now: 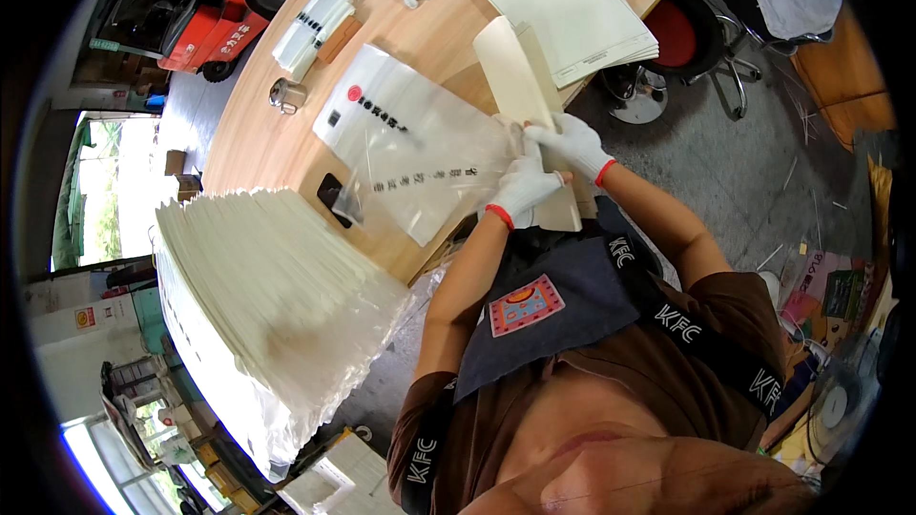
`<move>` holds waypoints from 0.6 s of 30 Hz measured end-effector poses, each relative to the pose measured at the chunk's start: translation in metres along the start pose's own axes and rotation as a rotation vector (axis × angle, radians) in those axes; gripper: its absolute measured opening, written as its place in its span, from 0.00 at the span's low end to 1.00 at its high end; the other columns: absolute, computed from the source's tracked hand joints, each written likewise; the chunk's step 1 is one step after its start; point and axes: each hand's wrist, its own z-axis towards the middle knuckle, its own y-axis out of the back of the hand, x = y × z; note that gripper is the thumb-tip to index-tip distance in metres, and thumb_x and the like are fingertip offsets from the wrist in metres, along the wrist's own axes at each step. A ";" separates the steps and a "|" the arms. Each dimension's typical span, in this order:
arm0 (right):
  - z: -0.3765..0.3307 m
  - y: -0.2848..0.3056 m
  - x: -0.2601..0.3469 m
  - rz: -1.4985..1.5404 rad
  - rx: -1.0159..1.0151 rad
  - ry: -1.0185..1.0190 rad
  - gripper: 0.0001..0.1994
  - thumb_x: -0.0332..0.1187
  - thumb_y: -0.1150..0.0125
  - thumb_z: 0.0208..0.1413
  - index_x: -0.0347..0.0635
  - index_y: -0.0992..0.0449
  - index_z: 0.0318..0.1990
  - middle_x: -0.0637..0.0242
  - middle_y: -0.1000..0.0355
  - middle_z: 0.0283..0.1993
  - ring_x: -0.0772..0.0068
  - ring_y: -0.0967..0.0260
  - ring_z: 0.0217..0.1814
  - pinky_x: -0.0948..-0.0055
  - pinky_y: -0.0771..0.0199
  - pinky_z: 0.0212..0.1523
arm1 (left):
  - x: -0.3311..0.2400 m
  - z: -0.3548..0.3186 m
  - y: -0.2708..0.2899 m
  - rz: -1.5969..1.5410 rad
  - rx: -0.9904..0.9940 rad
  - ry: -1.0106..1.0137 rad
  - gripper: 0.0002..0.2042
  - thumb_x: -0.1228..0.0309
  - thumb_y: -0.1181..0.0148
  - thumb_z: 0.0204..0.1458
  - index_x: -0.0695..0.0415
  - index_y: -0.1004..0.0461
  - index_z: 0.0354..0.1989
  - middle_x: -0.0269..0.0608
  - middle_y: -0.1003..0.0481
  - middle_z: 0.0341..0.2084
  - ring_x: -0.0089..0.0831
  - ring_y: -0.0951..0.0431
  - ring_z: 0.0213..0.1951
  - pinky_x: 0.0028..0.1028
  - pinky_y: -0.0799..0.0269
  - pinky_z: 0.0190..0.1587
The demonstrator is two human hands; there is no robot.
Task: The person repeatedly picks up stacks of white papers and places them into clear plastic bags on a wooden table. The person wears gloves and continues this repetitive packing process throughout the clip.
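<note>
A long, cream folded wad of paper [512, 67] stands tilted in front of me, crossing the table's near edge. My left hand [523, 189], in a white glove with a red cuff, grips its lower part, thumb lying across it. From the other side my right hand [575, 146], gloved alike, closes its fingers on the paper a little higher. Both hands are close together. A clear printed plastic bag [420, 138] lies flat to the left, its near end reaching my left fingers. Whether those fingers also pinch the bag is hidden.
At left rises a tall stack of pale paper packets [286, 286] in plastic. Flat white sheets [563, 10] lie at the far right of the wooden table [248, 124]. A metal mug [286, 95], a dark phone [332, 195] and a stool [682, 29] stand about.
</note>
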 end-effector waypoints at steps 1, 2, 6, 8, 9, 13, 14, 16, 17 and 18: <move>0.010 0.001 -0.015 0.062 0.042 -0.025 0.32 0.60 0.42 0.44 0.41 0.25 0.46 0.53 0.26 0.41 0.61 0.28 0.45 0.70 0.31 0.45 | -0.008 -0.003 0.004 0.034 0.014 -0.033 0.33 0.65 0.40 0.48 0.63 0.46 0.61 0.52 0.32 0.50 0.35 0.25 0.40 0.32 0.29 0.42; 0.015 0.001 -0.023 0.119 0.096 -0.045 0.30 0.60 0.44 0.45 0.43 0.24 0.44 0.54 0.25 0.39 0.61 0.27 0.43 0.69 0.31 0.43 | 0.003 -0.001 0.007 -0.132 0.019 -0.131 0.36 0.67 0.40 0.48 0.62 0.52 0.64 0.52 0.31 0.48 0.35 0.25 0.39 0.31 0.29 0.42; -0.003 0.031 0.001 -0.115 -0.091 0.194 0.22 0.54 0.43 0.48 0.41 0.23 0.29 0.54 0.28 0.26 0.55 0.29 0.29 0.65 0.32 0.30 | 0.060 -0.010 0.060 -0.888 -0.142 -0.103 0.26 0.70 0.50 0.56 0.59 0.46 0.63 0.48 0.34 0.53 0.32 0.26 0.35 0.28 0.28 0.39; -0.014 0.060 0.033 -0.316 -0.018 0.357 0.21 0.52 0.41 0.47 0.39 0.25 0.25 0.55 0.30 0.24 0.55 0.30 0.27 0.64 0.33 0.28 | 0.054 -0.047 0.113 -1.200 -0.340 -0.105 0.22 0.68 0.55 0.58 0.58 0.41 0.61 0.46 0.36 0.56 0.31 0.26 0.36 0.27 0.28 0.38; -0.023 0.066 0.051 -0.344 -0.036 0.532 0.21 0.51 0.40 0.46 0.39 0.26 0.24 0.56 0.31 0.24 0.57 0.31 0.26 0.65 0.34 0.26 | 0.063 -0.061 0.129 -1.383 -0.418 -0.205 0.21 0.66 0.56 0.59 0.57 0.40 0.61 0.44 0.36 0.56 0.31 0.26 0.38 0.27 0.27 0.37; -0.029 0.064 0.093 -0.767 -0.003 1.327 0.15 0.46 0.42 0.46 0.43 0.25 0.27 0.55 0.34 0.25 0.55 0.30 0.30 0.61 0.29 0.29 | 0.090 -0.110 0.185 -1.503 -0.124 -0.573 0.21 0.66 0.57 0.59 0.54 0.40 0.61 0.44 0.36 0.57 0.32 0.30 0.50 0.27 0.28 0.42; -0.027 0.048 0.096 -0.809 0.043 1.209 0.14 0.46 0.42 0.47 0.43 0.25 0.27 0.54 0.33 0.25 0.54 0.30 0.31 0.60 0.29 0.30 | 0.049 -0.129 0.183 -1.338 -0.233 -0.505 0.21 0.66 0.56 0.59 0.54 0.40 0.61 0.44 0.36 0.58 0.32 0.31 0.52 0.27 0.29 0.44; -0.029 0.029 0.118 -0.830 0.219 1.023 0.14 0.46 0.43 0.47 0.43 0.25 0.28 0.52 0.32 0.25 0.52 0.29 0.32 0.59 0.29 0.31 | 0.015 -0.145 0.158 -0.912 -0.312 -0.384 0.21 0.68 0.54 0.58 0.55 0.40 0.61 0.45 0.36 0.57 0.31 0.35 0.56 0.28 0.31 0.49; -0.030 0.022 0.133 -0.807 0.350 0.943 0.15 0.46 0.44 0.47 0.42 0.25 0.28 0.51 0.32 0.25 0.52 0.29 0.33 0.58 0.29 0.32 | 0.009 -0.145 0.140 -0.656 -0.278 -0.317 0.21 0.70 0.53 0.57 0.56 0.40 0.61 0.45 0.36 0.57 0.29 0.37 0.58 0.29 0.33 0.52; -0.030 0.018 0.146 -0.784 0.476 0.869 0.15 0.45 0.44 0.47 0.42 0.25 0.28 0.50 0.31 0.25 0.51 0.29 0.33 0.58 0.29 0.32 | 0.005 -0.151 0.121 -0.466 -0.283 -0.285 0.20 0.71 0.52 0.56 0.57 0.38 0.58 0.43 0.33 0.51 0.29 0.34 0.51 0.29 0.32 0.47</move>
